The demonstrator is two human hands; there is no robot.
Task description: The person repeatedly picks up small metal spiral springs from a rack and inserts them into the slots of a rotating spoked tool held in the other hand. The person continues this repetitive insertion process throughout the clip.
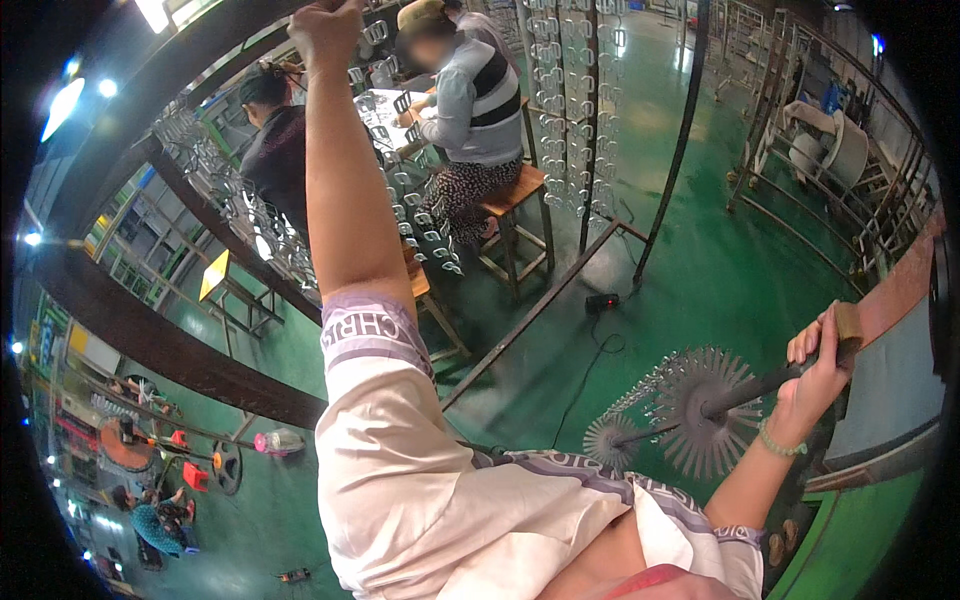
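Though curled, right fingers (pixel 828 338) against block (pixel 849 323).

Green floor (pixel 690 280), black box (pixel 602 302) with red light, dark cable (pixel 573 400), wooden-topped stool (pixel 524 186)

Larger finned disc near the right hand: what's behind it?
Beyond the larger disc, a smaller finned disc and green floor show; whatever lies directly behind its grey middle is covered.

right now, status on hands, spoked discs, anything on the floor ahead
Left hand raised at dark beam. Right hand curled at dark shaft. Spoked discs on shaft. Small black box on green floor.
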